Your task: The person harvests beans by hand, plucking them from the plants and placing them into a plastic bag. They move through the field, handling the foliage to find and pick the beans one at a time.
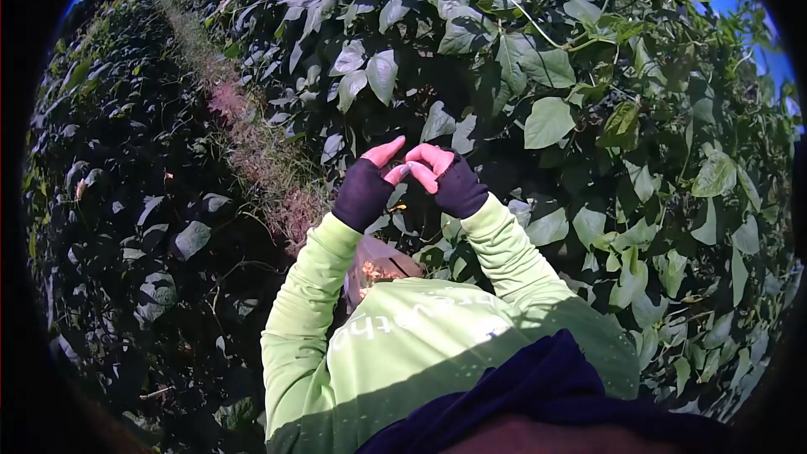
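My left hand (372, 182) and my right hand (448, 175) meet in front of my chest, both in dark fingerless gloves with the fingertips bare. The right fingers curl in toward the thumb. On the left, the thumb tip reaches the right fingertips, and the index finger points up beside them. Something small and dark may lie where the tips meet, but I cannot make it out. Just below the hands hangs a translucent bag (382, 254) against my front, with pale brownish pieces (376, 272) inside. Green leaves stand close behind the fingers.
Dense leafy vines (548, 123) rise in front and to the right, with a long stem (538, 27) arching at the top. A strip of dry grass (252, 139) runs away at left, beside darker shaded foliage (151, 227). A few yellowed leaves (620, 124) show.
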{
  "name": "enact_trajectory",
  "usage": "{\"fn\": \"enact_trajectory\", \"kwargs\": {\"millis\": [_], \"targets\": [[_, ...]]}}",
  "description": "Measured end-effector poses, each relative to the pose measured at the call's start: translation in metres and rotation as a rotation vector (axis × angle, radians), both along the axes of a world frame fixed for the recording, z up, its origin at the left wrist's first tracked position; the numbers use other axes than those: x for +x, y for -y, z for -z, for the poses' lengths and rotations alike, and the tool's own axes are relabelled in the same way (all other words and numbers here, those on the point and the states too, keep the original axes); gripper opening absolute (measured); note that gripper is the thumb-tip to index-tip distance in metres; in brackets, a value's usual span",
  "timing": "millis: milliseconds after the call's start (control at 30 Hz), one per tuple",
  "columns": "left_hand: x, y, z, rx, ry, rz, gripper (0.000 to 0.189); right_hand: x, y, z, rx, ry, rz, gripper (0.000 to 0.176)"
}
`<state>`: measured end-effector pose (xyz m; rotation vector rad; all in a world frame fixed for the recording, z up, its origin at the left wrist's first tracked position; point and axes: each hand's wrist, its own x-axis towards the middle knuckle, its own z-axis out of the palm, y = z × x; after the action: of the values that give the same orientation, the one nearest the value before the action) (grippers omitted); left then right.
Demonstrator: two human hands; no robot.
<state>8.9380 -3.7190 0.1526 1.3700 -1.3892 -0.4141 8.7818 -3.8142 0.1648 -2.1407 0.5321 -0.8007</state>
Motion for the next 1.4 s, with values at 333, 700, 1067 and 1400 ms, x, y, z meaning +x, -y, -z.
{"fn": "enact_trajectory", "kwargs": {"millis": [333,700,1067,1400], "targets": [[0.025,-0.003,-0.031,0.076,0.166,0.175,0.019,-0.013,-0.001,-0.001,-0.076,0.039,0.001,0.011],[0.102,0.007,0.057,0.8,-0.143,0.513,0.013,0.024,0.023,-0.036,-0.181,-0.04,0.071,0.02],[0.226,0.001,0.091,0.696,0.776,0.648,0.032,0.229,0.078,-0.115,0.486,0.649,-0.124,0.05],[0.336,-0.038,0.067,0.638,0.439,0.432,0.043,0.307,0.123,-0.133,0.601,1.046,0.024,0.021]]}}
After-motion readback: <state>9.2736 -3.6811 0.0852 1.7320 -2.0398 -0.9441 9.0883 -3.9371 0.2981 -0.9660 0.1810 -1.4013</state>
